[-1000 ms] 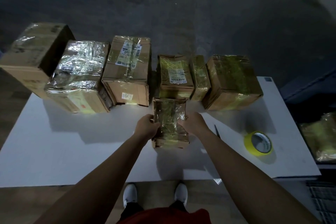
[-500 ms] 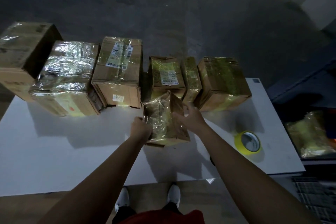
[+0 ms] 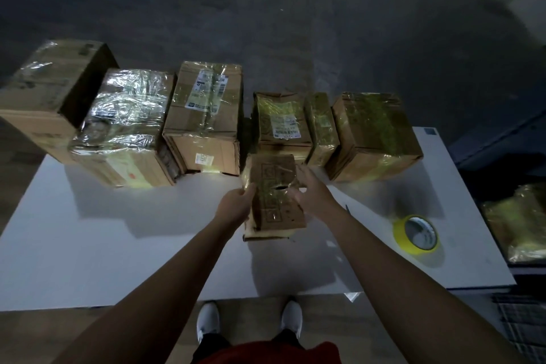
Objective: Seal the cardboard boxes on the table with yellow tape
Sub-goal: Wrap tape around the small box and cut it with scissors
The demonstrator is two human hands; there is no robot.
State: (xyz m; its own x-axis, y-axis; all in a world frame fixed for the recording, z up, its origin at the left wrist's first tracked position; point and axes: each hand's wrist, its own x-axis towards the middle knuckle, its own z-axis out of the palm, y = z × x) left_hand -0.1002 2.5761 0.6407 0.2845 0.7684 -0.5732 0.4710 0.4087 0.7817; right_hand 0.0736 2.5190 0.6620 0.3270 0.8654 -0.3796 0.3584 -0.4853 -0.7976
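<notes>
Your left hand [image 3: 236, 206] and right hand [image 3: 313, 195] each grip one small box [image 3: 276, 204]. Six other boxes [image 3: 204, 118] line the far tabletop [image 3: 118, 260]; one yellow tape roll [image 3: 417, 235] lies right.

Big brown cardboard box [image 3: 44, 97] at far left was cut by the frame; so was the yellow-wrapped bundle [image 3: 520, 221] at right. I couldn't identify the thin dark object [image 3: 347, 209] behind the right forearm [image 3: 384, 248]. White shipping label [image 3: 206, 91] print was unreadable.
</notes>
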